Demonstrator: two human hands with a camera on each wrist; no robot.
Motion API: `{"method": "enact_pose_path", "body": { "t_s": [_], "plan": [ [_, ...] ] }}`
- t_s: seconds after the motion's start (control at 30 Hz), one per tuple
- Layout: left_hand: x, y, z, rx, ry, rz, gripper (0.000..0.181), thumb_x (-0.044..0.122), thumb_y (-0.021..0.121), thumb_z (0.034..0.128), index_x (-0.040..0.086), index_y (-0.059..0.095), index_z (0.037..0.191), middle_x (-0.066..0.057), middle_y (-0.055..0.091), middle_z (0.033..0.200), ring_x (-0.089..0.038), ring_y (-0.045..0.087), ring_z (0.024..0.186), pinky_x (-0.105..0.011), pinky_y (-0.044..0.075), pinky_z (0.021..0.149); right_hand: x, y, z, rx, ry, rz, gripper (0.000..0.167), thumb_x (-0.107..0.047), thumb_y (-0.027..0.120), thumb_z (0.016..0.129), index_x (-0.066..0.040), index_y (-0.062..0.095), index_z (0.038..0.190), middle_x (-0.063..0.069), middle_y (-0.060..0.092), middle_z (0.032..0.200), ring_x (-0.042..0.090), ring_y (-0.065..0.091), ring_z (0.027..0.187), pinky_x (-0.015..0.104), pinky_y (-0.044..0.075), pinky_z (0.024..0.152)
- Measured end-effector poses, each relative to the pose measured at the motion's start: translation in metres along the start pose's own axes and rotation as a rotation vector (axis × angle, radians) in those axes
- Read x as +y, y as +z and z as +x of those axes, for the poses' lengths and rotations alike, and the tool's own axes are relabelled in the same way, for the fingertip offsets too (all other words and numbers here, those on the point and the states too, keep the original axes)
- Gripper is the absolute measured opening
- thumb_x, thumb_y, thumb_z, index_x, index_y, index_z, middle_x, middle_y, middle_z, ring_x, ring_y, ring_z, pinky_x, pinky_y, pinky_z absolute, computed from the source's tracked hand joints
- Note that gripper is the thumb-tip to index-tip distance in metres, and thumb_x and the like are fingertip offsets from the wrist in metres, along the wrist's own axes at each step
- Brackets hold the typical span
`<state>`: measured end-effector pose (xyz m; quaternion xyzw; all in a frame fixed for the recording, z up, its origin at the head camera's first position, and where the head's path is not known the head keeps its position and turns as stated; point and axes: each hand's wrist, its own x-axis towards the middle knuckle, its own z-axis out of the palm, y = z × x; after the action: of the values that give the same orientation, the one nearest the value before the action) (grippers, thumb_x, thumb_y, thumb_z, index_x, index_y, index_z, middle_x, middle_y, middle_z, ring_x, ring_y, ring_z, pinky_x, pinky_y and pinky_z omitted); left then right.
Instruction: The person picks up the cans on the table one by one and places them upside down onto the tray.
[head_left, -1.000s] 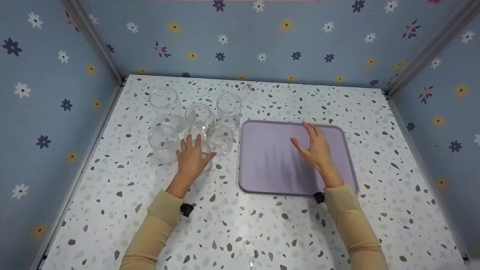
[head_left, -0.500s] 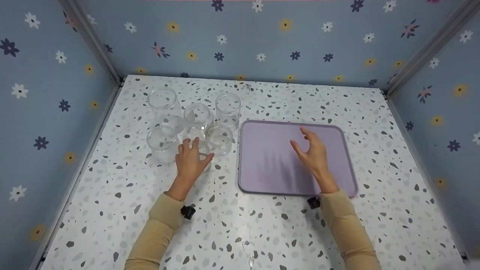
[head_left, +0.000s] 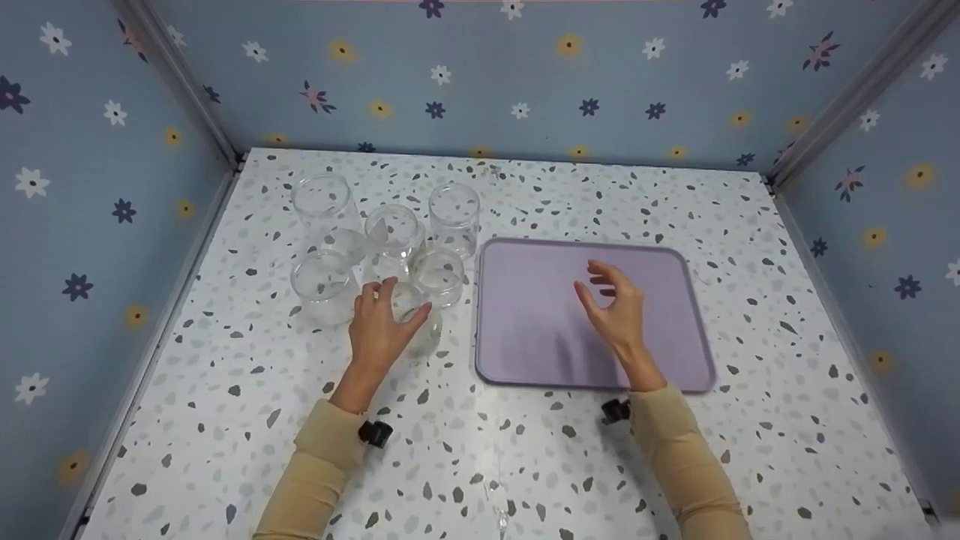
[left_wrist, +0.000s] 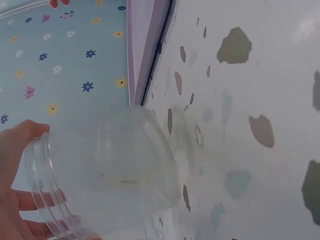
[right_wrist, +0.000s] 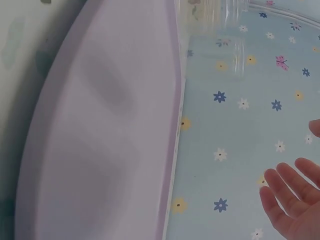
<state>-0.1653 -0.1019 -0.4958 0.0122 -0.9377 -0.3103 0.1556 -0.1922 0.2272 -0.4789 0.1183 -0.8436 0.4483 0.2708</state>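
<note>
My left hand (head_left: 376, 330) grips a clear jar (head_left: 424, 330) near its rim, thumb on one side and fingers on the other. In the left wrist view the jar (left_wrist: 115, 170) is tilted, its base close to the speckled tabletop, with the hand (left_wrist: 15, 175) round its rim. Several other clear jars stand just beyond it, among them a short one (head_left: 438, 279) and a tall one (head_left: 454, 217). My right hand (head_left: 616, 311) hovers over the purple tray (head_left: 525, 322), fingers bent and apart, holding nothing; in the right wrist view the hand (right_wrist: 295, 200) shows at the edge.
More clear jars stand at the left, one at the back (head_left: 322, 206) and one nearer (head_left: 324, 285). The purple tray lies to the right of the jars. Blue flowered panels (head_left: 510, 82) enclose the back and both sides of the white speckled table (head_left: 450, 465).
The jar in my left hand has come up and tilted, its base swinging right and toward me. My right hand has drawn slightly left and nearer over the tray, its fingers more bent.
</note>
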Motion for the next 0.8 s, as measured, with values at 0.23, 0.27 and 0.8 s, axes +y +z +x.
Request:
{"method": "enact_pose_path", "body": {
  "t_s": [0.23,0.27,0.8],
  "plan": [
    [0.008,-0.001,-0.006,0.042,0.056,-0.150,0.062,0.044,0.062,0.0780,-0.003,0.051,0.117,-0.017,0.048,0.105,-0.032,0.050,0.095,-0.044,0.044,0.077,-0.029,0.002,-0.004,-0.045,0.061,0.121,0.030,-0.002,0.067,0.076,0.006,0.060,0.104,0.019,0.062,0.097,0.032,0.060,0.081,0.050,0.047,0.066],
    [0.009,-0.001,-0.006,0.050,0.069,-0.173,0.062,0.044,0.061,0.0787,-0.004,0.051,0.117,-0.018,0.048,0.105,-0.032,0.050,0.095,-0.043,0.043,0.079,-0.035,0.001,-0.004,-0.058,0.074,0.131,0.030,-0.001,0.067,0.076,0.007,0.060,0.104,0.020,0.062,0.097,0.033,0.060,0.081,0.050,0.047,0.067],
    [0.019,0.023,-0.002,0.068,0.097,-0.486,0.052,0.036,0.056,0.0840,0.000,0.045,0.120,-0.018,0.047,0.107,-0.031,0.049,0.091,-0.042,0.044,0.071,-0.024,0.022,-0.018,-0.289,0.428,0.558,0.035,-0.011,0.054,0.089,0.007,0.050,0.119,0.015,0.056,0.112,0.025,0.058,0.095,0.049,0.045,0.076]
  ]
}}
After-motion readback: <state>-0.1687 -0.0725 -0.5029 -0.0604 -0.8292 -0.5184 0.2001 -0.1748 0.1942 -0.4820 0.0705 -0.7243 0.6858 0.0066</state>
